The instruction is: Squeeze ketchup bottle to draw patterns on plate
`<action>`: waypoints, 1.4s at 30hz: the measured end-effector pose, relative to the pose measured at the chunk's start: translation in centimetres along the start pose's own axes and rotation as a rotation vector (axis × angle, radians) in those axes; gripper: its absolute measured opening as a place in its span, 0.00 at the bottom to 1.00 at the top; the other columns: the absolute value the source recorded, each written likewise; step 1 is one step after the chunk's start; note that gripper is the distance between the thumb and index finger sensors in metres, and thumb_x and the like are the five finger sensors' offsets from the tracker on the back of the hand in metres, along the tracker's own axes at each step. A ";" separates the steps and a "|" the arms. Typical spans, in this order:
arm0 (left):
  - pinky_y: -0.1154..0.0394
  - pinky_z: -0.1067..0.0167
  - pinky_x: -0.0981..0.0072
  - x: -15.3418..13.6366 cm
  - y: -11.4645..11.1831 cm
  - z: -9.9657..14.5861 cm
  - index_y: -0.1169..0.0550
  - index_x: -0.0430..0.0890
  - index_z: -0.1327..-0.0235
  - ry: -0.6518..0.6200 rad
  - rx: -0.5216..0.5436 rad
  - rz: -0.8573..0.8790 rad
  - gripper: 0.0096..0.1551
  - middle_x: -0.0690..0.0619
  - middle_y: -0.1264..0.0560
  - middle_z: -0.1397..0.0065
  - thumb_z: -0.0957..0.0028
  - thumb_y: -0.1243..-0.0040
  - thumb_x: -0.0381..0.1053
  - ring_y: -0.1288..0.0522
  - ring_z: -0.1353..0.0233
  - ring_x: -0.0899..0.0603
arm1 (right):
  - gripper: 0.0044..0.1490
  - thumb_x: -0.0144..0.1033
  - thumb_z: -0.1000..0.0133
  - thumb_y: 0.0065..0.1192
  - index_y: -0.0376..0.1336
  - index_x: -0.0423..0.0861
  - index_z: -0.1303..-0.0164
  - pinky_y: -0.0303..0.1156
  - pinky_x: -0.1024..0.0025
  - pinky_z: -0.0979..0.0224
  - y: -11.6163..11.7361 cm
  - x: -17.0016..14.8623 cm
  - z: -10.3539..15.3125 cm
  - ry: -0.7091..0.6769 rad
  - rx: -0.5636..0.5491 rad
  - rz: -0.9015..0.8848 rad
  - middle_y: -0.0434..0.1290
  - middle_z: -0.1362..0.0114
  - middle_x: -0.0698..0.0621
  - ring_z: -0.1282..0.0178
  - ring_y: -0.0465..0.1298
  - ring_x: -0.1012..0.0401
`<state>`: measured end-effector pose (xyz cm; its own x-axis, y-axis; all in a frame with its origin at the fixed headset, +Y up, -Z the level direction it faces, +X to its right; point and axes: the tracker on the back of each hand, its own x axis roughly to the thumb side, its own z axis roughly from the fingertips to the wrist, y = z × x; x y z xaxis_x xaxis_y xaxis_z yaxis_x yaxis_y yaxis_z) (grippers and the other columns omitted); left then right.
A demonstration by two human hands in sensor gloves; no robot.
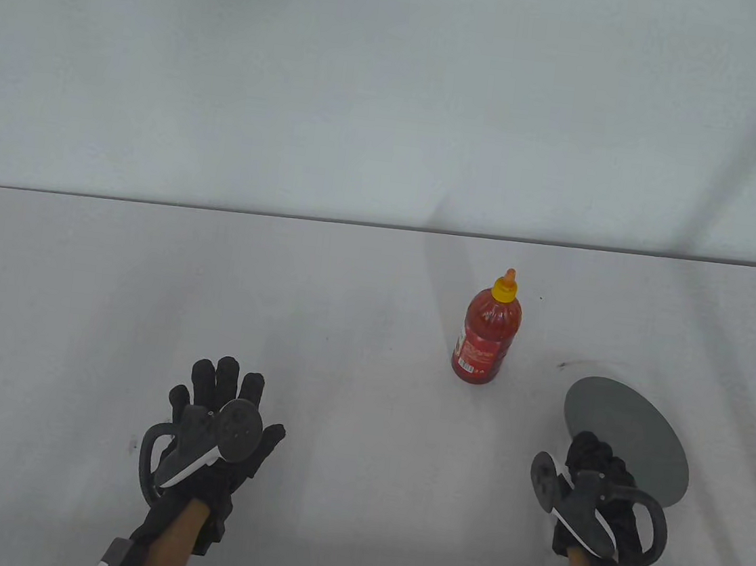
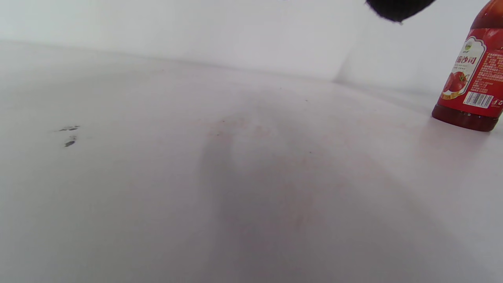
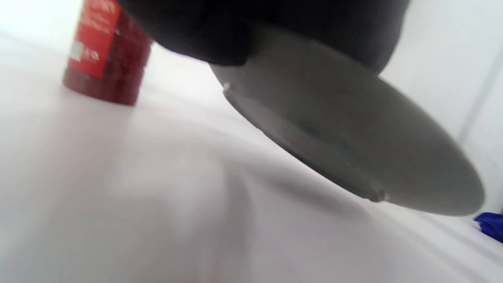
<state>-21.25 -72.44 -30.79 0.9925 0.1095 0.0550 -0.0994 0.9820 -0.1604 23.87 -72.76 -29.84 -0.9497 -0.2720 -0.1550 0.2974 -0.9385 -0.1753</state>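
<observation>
Right hand lifts the grey plate off the desk while the ketchup bottle stands apart.

The right hand (image 1: pixel 592 467) grips the near edge of the grey plate (image 1: pixel 633 435), fingers curled round its rim; the right wrist view shows the plate (image 3: pixel 353 149) tilted and clear of the white desk (image 1: pixel 345 334), with its shadow beneath. The left hand (image 1: pixel 220 415) hovers palm down over the desk's left part, fingers straight and slightly spread, holding nothing. The ketchup bottle (image 1: pixel 487 329) stands upright with its yellow cap on, right of centre, near the plate's far-left side but not touching it, and well apart from the left hand.
</observation>
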 end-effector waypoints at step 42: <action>0.61 0.28 0.24 0.1 0.0 -0.1 0.53 0.48 0.14 -0.007 -0.003 0.015 0.49 0.37 0.64 0.12 0.42 0.60 0.72 0.69 0.16 0.26 | 0.28 0.32 0.40 0.70 0.68 0.39 0.31 0.81 0.54 0.43 -6.3 18.8 2.4 -0.641 -0.102 -0.104 0.81 0.36 0.39 0.42 0.84 0.47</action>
<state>-21.19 -72.47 -30.89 0.9903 0.1257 0.0594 -0.1145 0.9798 -0.1641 3.95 -72.43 -29.35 -0.8349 -0.2833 0.4719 0.1790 -0.9505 -0.2540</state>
